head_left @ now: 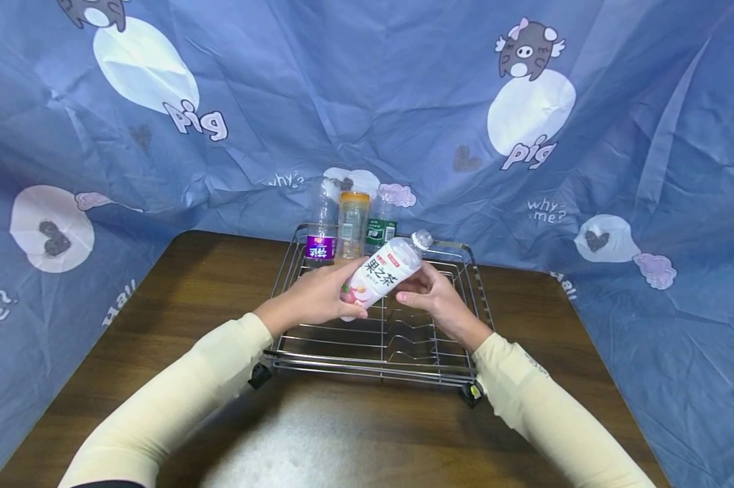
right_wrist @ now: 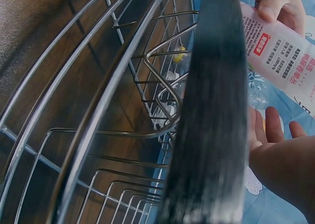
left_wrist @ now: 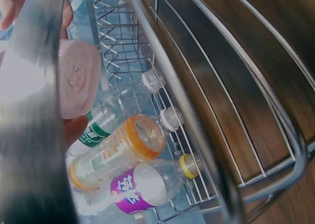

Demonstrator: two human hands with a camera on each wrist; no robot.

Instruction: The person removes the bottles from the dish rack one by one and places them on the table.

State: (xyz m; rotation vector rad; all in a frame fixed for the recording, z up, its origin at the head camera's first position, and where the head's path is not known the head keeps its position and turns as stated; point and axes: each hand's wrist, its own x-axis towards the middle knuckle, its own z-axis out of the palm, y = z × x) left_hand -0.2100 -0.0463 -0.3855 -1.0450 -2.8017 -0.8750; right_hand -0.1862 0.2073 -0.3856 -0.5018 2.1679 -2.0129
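1 peach-printed bottle (head_left: 381, 272), tilted, above the wire rack (head_left: 373, 369). My left hand (head_left: 318, 293): curled firmly around its lower part. My right hand (head_left: 438, 298): fingers loosely spread, beside it, gripping nothing. Behind: 3 cap-down bottles (head_left: 352, 227).

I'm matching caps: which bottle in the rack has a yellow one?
The purple-labelled bottle, leftmost in the head view; the orange-banded bottle and green-labelled bottle have white caps.
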